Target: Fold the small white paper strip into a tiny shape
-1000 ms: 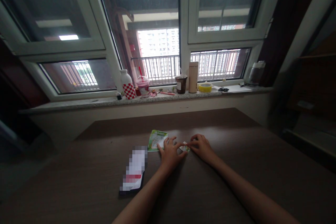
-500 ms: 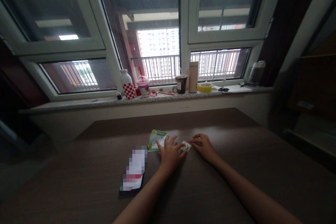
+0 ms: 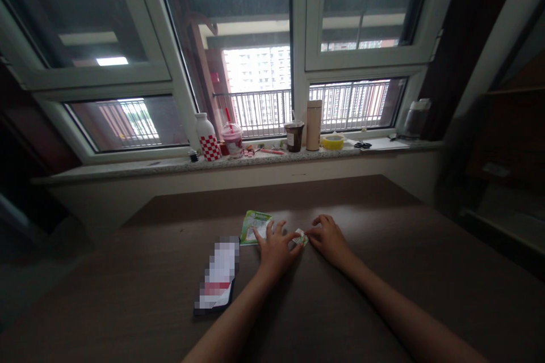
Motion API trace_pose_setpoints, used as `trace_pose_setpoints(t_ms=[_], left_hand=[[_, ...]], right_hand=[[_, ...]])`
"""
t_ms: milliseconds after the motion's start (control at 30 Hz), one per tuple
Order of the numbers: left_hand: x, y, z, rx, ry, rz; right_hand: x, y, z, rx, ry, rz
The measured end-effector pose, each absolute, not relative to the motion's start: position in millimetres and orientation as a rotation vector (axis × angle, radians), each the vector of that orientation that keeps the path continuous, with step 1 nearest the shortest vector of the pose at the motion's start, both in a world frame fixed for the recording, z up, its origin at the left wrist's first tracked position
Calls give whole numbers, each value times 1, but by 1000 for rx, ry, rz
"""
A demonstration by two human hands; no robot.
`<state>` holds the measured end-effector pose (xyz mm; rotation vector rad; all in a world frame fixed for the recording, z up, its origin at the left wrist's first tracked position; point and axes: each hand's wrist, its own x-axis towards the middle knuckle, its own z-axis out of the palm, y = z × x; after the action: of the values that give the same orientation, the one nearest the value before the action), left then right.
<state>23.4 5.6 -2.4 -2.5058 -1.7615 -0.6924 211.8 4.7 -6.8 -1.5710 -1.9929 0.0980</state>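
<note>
A small pale, green-marked square (image 3: 301, 238) lies on the brown table (image 3: 366, 306), between the 2 hands. The left hand (image 3: 277, 250) is spread, thumb and forefinger apart at the square's left edge, its other fingers over the right side of a green-and-white packet (image 3: 252, 228). The right hand (image 3: 328, 239) curls, fingertips at the square's right edge; whether they pinch it, I cannot tell. Nearer and left lies a pixelated, dark-edged object (image 3: 218, 272). On the far windowsill (image 3: 170, 167) stand 2 drink cups (image 3: 294, 137).
</note>
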Motion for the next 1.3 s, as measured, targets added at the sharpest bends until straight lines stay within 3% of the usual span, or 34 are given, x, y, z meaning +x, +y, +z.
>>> trace_pose_setpoints(t_ms=[400,1300], left_hand=[[21,5,2,-2497,-1782,-680],[22,3,6,-2522,-1843,-585]], right_hand=[[201,14,-10,-1729,-1781,190],[204,7,-8,-1682,-1870,229]])
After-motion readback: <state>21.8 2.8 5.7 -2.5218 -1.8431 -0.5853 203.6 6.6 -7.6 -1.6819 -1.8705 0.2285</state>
